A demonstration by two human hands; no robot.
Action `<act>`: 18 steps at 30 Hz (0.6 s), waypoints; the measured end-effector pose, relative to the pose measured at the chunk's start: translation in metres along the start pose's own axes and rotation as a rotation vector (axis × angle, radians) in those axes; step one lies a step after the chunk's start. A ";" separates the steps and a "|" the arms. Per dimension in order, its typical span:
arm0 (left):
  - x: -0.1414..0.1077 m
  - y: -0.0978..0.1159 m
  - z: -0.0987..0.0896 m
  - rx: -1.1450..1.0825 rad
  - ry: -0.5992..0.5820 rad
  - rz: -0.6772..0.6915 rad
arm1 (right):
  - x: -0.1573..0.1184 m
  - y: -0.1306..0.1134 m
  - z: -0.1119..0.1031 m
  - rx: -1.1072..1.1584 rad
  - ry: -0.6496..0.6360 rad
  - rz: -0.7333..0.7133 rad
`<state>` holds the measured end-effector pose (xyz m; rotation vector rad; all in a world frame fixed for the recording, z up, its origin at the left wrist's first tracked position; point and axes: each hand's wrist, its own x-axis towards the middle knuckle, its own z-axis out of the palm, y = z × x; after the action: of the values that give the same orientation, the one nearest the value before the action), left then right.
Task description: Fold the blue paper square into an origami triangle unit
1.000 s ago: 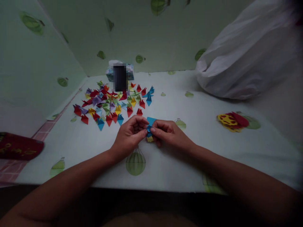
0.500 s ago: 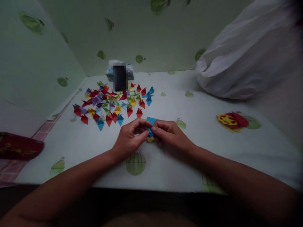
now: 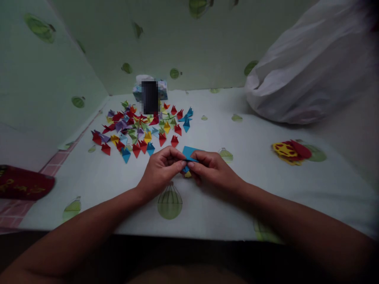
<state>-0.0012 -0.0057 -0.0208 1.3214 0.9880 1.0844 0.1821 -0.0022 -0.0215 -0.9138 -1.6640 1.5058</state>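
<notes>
A small folded piece of blue paper (image 3: 186,169) is pinched between my two hands above the middle of the table. My left hand (image 3: 164,167) grips it with thumb and fingers from the left. From the right, my right hand (image 3: 214,169) holds it the same way, the thumbs nearly meeting. Just behind the fingers lies a flat blue sheet (image 3: 189,151), partly covered by my right hand. A bit of yellow shows under the fingers; what it is I cannot make out.
Many folded paper cranes (image 3: 136,132) in several colours spread over the table's back left. Behind them stand a dark pixelated object (image 3: 150,98) and a tissue box (image 3: 163,90). A white plastic bag (image 3: 290,86) fills the back right. Yellow and red cut-outs (image 3: 286,151) lie at right.
My fingers have shifted slightly on the blue paper, and my thumbs have come closer together. My left hand sits a little higher. The cranes have not moved.
</notes>
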 end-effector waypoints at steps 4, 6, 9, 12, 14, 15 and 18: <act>0.001 -0.002 -0.001 -0.069 -0.036 -0.026 | -0.001 -0.001 -0.001 0.007 0.009 0.013; 0.002 -0.003 -0.001 -0.078 -0.047 -0.019 | -0.001 -0.002 -0.001 -0.013 0.012 0.012; 0.002 -0.004 -0.001 -0.089 -0.050 -0.018 | -0.001 -0.002 0.000 -0.023 0.010 0.004; 0.002 -0.004 -0.001 -0.096 -0.032 -0.041 | -0.001 0.000 0.002 0.062 0.058 -0.017; 0.002 -0.005 -0.002 -0.100 -0.027 -0.054 | 0.000 0.003 0.002 0.124 0.102 -0.050; 0.002 -0.006 -0.002 -0.106 -0.031 -0.057 | 0.000 0.003 0.003 0.138 0.113 -0.067; 0.003 -0.007 -0.002 -0.132 -0.039 -0.052 | 0.000 0.003 0.002 0.136 0.104 -0.102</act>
<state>-0.0026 -0.0021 -0.0281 1.1990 0.9014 1.0617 0.1801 -0.0029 -0.0251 -0.8083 -1.4924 1.4581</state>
